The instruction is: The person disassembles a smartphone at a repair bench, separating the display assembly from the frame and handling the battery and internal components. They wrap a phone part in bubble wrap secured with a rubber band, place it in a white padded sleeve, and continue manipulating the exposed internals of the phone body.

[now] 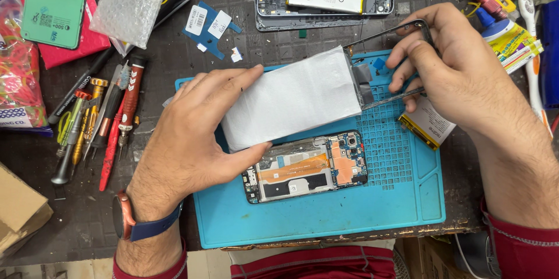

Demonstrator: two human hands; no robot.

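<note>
A blue work mat (349, 215) is lying on the dark bench, and over it both hands are holding a phone screen panel half inside a white foam sleeve (291, 98). The left hand (192, 139) is gripping the sleeve between thumb and spread fingers while the right hand (454, 63) is pinching the panel's bare frame end (396, 34). Just below, an opened phone body (305, 167) is lying on the mat.

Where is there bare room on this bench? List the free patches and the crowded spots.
Free: the blue mat's front strip below the opened phone, and its right-hand trays. Bare dark bench lies between the cardboard box and the left hand. Crowded: the screwdriver pile at left, and the top right past the right hand, with tubes.
</note>
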